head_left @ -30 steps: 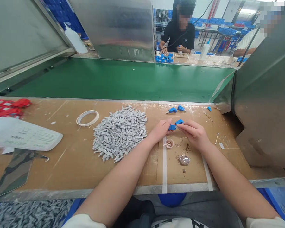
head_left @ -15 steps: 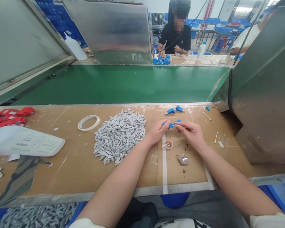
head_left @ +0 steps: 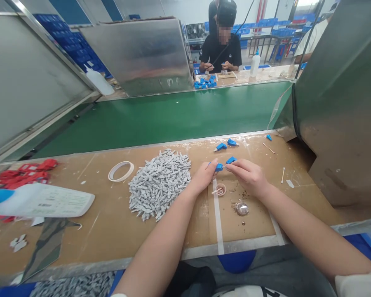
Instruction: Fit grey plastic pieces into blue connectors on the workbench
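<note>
My left hand (head_left: 203, 176) is closed around a small blue plastic part (head_left: 219, 167), whose end sticks out past the thumb toward the right. The fingertips of my right hand (head_left: 246, 175) are pinched together at that end, on something thin and pale too small to name. Right behind these fingers lies another blue piece (head_left: 231, 160). Two more blue parts with pale tips (head_left: 221, 147) rest farther back. Below my hands are a small pink cup (head_left: 220, 189) with copper-coloured bits in it and a clear round container (head_left: 242, 208), with tiny dark bits scattered around.
A large heap of grey plastic parts (head_left: 160, 183) lies left of my hands, beside a tape roll (head_left: 120, 171). A white bottle (head_left: 46, 200) and red pieces (head_left: 34, 171) are at far left. A cotton swab (head_left: 282, 175) lies right. Beyond the green belt (head_left: 173, 115) sits a co-worker.
My view has tilted and shifted, so the table appears rotated. Both hands keep nearly the same pose around the blue part. Across the belt, the co-worker's hand has lifted from the blue pile.
</note>
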Available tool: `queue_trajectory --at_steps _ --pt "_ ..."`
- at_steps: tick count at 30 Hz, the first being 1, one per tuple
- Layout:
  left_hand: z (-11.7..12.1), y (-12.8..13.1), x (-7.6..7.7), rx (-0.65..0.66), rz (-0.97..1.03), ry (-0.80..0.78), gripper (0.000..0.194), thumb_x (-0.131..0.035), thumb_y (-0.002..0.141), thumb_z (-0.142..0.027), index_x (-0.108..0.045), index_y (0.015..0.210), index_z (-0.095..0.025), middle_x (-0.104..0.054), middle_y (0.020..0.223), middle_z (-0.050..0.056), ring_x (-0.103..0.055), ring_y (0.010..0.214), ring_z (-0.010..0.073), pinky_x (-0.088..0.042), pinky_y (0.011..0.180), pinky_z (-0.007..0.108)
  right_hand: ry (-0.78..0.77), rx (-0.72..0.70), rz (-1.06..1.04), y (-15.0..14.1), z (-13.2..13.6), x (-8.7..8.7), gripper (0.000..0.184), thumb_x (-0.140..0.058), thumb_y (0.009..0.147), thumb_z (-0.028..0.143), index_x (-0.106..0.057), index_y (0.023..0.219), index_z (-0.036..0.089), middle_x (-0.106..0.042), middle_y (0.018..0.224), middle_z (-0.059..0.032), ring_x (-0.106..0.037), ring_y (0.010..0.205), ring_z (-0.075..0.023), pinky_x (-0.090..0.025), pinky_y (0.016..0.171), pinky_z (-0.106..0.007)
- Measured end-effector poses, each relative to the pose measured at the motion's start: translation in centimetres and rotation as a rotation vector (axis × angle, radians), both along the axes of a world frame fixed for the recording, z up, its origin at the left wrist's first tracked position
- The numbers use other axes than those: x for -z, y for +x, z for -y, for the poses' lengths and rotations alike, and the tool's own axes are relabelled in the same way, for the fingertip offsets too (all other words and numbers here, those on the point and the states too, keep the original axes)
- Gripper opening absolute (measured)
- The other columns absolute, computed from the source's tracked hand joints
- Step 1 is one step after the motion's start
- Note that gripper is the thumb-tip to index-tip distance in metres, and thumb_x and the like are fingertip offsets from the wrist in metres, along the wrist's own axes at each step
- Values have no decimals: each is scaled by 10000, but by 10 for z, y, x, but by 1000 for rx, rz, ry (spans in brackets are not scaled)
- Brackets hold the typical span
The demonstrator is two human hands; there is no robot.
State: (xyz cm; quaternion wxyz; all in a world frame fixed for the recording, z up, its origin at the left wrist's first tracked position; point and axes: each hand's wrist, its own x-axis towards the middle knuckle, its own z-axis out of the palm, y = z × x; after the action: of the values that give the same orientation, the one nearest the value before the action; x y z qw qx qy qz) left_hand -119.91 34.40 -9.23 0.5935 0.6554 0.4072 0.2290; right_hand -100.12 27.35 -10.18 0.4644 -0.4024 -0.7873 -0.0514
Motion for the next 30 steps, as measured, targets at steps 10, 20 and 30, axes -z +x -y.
queue_trajectory --at_steps 10,20,30 --pt "-1 -3 -4 20 59 -62 558 -441 942 -666 -298 627 -227 -219 548 -65 -194 478 88 -161 455 264 -143 -6 -249 -6 0 -11 166 -600 1052 268 -758 1041 221 -743 904 -65 -707 789 -186 -577 709 -301" --pt "-3 -5 2 24 -25 -74 553 -413 962 -655 -369 626 -218 -312 510 -43 -237 458 98 -192 463 282 -88 -92 -1 6 -3 3 292 -533 1058 165 -733 1242 270 -731 1017 -93 -697 879 -198 -584 745 -315" --pt "-2 -6 -4 35 -21 -55 533 -425 952 -633 -336 623 -224 -281 503 -54 -235 465 99 -183 477 285 -119 -85 -65 -1 1 -1 274 -543 1063 181 -749 1211 284 -727 1045 -80 -706 911 -190 -606 759 -315"
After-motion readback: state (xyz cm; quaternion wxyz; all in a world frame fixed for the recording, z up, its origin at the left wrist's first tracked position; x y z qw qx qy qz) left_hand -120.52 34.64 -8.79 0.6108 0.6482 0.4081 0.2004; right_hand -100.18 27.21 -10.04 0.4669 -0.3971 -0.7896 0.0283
